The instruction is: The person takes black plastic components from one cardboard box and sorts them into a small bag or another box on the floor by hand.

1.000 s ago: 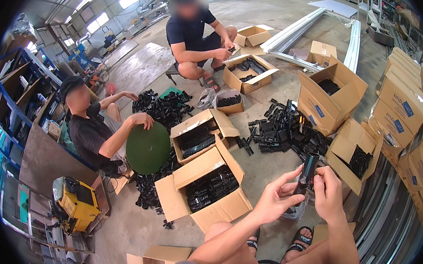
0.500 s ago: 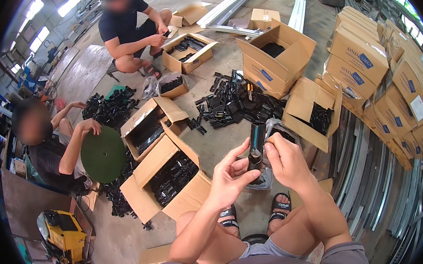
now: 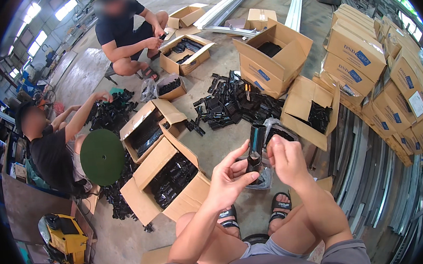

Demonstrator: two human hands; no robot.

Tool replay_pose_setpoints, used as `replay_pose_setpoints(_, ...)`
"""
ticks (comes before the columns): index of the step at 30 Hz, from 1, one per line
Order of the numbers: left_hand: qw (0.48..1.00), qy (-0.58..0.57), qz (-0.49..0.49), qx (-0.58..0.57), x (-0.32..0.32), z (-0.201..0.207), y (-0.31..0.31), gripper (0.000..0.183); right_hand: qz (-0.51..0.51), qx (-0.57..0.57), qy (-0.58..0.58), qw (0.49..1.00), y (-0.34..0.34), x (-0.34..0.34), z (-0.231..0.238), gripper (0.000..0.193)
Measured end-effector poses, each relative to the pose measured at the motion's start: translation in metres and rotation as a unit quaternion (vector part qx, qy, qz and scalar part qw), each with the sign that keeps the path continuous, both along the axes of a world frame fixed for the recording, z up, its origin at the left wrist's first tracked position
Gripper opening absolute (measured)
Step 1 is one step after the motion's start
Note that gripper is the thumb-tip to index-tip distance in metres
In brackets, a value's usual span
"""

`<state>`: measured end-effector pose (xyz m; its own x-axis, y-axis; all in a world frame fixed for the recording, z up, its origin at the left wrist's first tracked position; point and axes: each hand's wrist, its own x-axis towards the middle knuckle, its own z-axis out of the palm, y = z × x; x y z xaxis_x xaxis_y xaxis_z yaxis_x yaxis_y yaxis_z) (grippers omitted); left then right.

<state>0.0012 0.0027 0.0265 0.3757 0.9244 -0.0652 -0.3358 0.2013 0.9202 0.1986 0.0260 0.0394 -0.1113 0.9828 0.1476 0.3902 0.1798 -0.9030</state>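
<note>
In front of my knees, my left hand (image 3: 228,177) is closed around a glossy black plastic part (image 3: 257,142), held upright between thumb and fingers. Close on its right is my right hand (image 3: 288,161), with thumb and fingertips pinched together and a small gap to the part. Whatever the pinch holds, if anything, is hidden by the fingers. Beneath and behind the hands are clear plastic bags (image 3: 265,181), with black pieces showing in the farther one. A large heap of black plastic parts (image 3: 229,104) lies on the floor ahead.
Open cartons of black parts stand left (image 3: 191,194) and right (image 3: 327,136). One co-worker (image 3: 51,148) sits left by a green disc (image 3: 103,157); another person (image 3: 121,30) sits farther back. Stacked boxes (image 3: 353,58) and long metal strips (image 3: 362,180) line the right.
My right hand has drawn slightly right, away from the black part, which my left hand still holds. The left co-worker's hand has left the green disc and reaches toward a pile of parts.
</note>
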Motion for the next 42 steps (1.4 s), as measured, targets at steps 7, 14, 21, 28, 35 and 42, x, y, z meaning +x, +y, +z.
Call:
replay_pose_setpoints(7,0.907,0.341,-0.002,0.247,-0.008,0.016,-0.001,0.063,-0.002,-0.117,0.191,0.975,0.004,0.01,0.015,0.02)
replay_pose_setpoints(14,0.755,0.519,0.022,0.4,-0.019,0.007,0.007,0.073,0.045,-0.235,0.15,0.959,0.0,0.017,0.005,0.019)
replay_pose_setpoints(21,0.83,0.398,0.22,0.322,-0.006,-0.009,0.021,0.067,-0.039,-0.188,0.252,0.948,-0.006,-0.001,0.004,0.018)
replay_pose_setpoints(28,0.96,-0.124,0.031,-0.248,-0.007,-0.014,0.016,0.043,-0.064,0.134,-0.005,0.989,-0.03,-0.031,-0.018,0.021)
replay_pose_setpoints(35,0.976,-0.125,0.079,-0.158,-0.021,-0.019,0.017,0.031,0.055,0.268,-0.132,0.953,-0.036,-0.048,-0.018,0.033)
replay_pose_setpoints(42,0.997,0.049,0.04,-0.037,-0.018,-0.011,0.011,0.044,-0.037,-0.025,0.192,0.98,-0.019,-0.033,-0.009,0.039)
